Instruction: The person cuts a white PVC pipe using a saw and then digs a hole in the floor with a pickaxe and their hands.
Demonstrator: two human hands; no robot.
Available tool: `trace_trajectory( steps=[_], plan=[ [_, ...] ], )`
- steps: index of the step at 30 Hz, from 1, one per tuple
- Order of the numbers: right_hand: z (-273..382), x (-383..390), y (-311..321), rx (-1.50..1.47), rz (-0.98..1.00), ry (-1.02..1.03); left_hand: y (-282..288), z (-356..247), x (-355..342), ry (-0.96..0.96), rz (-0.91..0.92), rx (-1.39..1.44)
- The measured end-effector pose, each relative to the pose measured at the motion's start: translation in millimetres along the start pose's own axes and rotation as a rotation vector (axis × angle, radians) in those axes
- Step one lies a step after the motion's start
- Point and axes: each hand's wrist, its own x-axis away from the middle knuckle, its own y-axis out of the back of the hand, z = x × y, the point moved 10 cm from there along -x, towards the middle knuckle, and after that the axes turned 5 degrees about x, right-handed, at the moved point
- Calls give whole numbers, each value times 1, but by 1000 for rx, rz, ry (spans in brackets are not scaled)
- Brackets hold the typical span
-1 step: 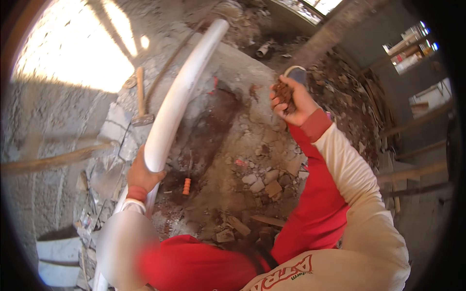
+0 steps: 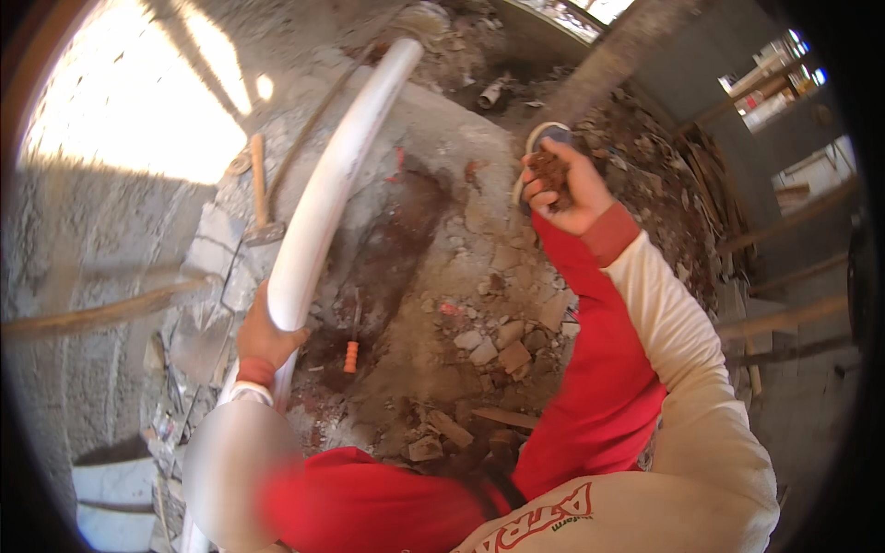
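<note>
My left hand (image 2: 263,339) is wrapped round a long white plastic pipe (image 2: 334,175), its thumb lying across the near side. The pipe slants from the lower left up to the top middle. At the upper right, my right hand (image 2: 584,195) is closed around a clump of reddish-brown, crumbly soil (image 2: 550,173), held above my shin and shoe (image 2: 553,135). Between my hands, a dark, reddish hollow (image 2: 396,244) runs through the dirt floor. A screwdriver (image 2: 351,357) with an orange handle stands or lies at its near end; which of these, I cannot tell.
Left of the pipe lies a wooden-handled hammer (image 2: 258,184), among broken slabs (image 2: 214,241). A wooden pole (image 2: 101,311) juts in from the left. Stone rubble (image 2: 498,348) lies before my red-trousered legs. A thick post (image 2: 618,60) leans at the upper right.
My right hand has shifted slightly right with the clump, its fingers still curled. The whole view has moved a little. My left hand keeps its hold on the pipe.
</note>
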Motion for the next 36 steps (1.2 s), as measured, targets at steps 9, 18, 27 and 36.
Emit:
trace_trajectory(
  steps=[9, 18, 27, 36],
  plan=[
    [88, 219, 224, -34, -427, 317, -8, 2, 4, -71, -19, 8],
    [-23, 397, 502, 484, -1195, -167, -18, -8, 5, -117, -10, 17],
    [74, 251, 355, 1819, -1014, 257, -15, 1, -7, -102, 45, 58],
    [42, -52, 5, 1909, 189, 630, -5, -1, -7, -69, -3, 44]
  ],
)
